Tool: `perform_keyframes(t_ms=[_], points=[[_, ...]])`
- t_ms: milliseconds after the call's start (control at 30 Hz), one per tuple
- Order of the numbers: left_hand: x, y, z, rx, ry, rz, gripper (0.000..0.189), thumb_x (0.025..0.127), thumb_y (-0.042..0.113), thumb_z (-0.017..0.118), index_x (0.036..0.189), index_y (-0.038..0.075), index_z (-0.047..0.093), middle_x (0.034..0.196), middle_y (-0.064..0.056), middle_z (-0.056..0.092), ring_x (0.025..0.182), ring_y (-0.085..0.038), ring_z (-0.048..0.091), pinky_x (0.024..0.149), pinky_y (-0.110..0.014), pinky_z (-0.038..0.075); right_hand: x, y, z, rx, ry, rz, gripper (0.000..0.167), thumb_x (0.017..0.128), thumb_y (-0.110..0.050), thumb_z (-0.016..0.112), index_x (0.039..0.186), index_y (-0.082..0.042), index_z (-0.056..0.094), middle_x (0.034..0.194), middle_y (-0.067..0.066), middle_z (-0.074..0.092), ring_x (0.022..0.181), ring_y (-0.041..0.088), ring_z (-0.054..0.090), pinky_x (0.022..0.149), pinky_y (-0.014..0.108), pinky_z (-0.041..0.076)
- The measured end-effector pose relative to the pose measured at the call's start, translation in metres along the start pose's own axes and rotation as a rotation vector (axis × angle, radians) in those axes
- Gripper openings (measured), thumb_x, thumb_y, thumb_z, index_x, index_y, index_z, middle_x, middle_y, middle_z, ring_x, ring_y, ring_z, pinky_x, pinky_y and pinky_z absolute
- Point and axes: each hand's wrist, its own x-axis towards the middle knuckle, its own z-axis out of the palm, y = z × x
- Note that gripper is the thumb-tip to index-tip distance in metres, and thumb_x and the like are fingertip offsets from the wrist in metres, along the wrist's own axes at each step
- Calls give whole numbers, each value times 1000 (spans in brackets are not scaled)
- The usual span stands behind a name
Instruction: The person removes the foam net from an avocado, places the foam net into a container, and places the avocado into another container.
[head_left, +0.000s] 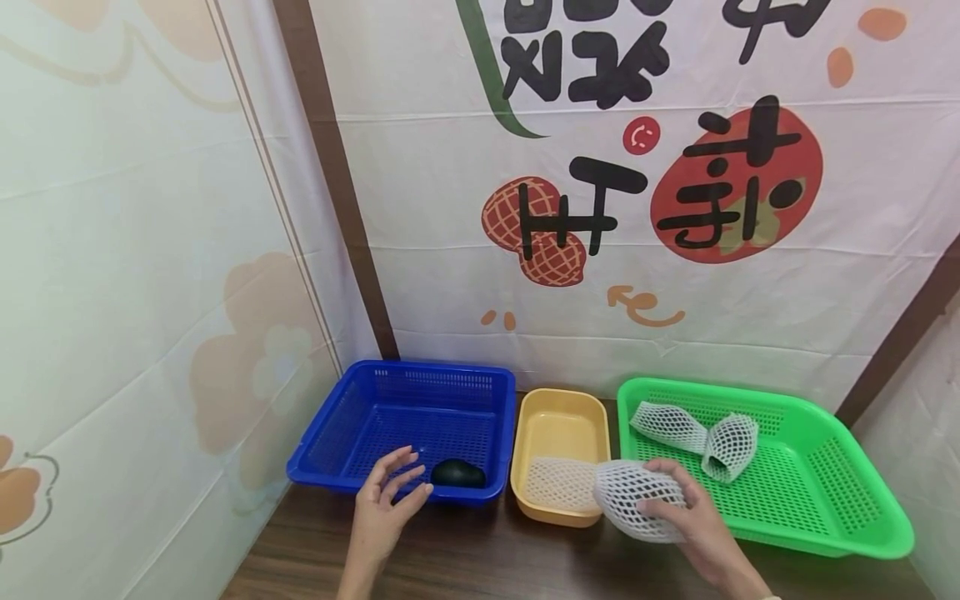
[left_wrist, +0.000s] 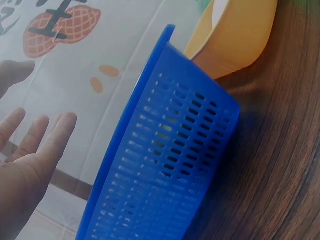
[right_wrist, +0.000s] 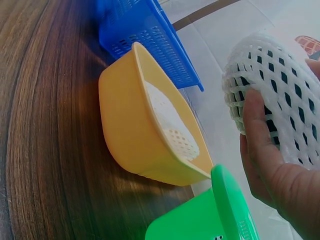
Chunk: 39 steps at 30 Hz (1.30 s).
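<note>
One foam net (head_left: 641,504), which the right hand (head_left: 696,518) grips from the right, I judge, for steadiness; the left hand (head_left: 380,510) spreads empty.

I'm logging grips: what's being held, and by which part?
The right hand grips a filled white net sleeve by its right side in the head view; the left hand holds nothing.
</note>
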Motion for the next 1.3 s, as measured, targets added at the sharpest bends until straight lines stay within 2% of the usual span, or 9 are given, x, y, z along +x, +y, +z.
perform_keyframes(t_ms=[333,900,1100,1300], points=[[-3,-3,11,-7,-55,16,55,78,-11,74,129,-3,53,121,-20,55,106,-26,61,82,-35,57,-2,0,4,8,-6,26,42,84,8,61,120,-11,52,120,19,46,101,33,58,80,48,56],[-8,-5,28,-26,-125,50,52,77,-13,74,125,-8,54,121,-22,55,104,-27,62,82,-39,56,-3,-1,9,23,-34,16,41,84,8,61,118,-13,53,120,21,45,100,33,58,80,47,56],[-9,-5,33,-58,-141,8,54,78,-11,74,127,-7,52,123,-22,53,107,-31,61,81,-39,57,-2,-1,12,24,-69,36,42,86,6,61,116,-21,55,120,20,43,101,33,56,81,47,55],[-9,-4,38,-81,-151,-6,52,77,-12,74,125,-6,54,122,-25,52,106,-31,61,81,-40,57,-2,0,16,33,-80,44,42,86,7,60,116,-21,55,119,19,44,101,32,57,81,47,55]])
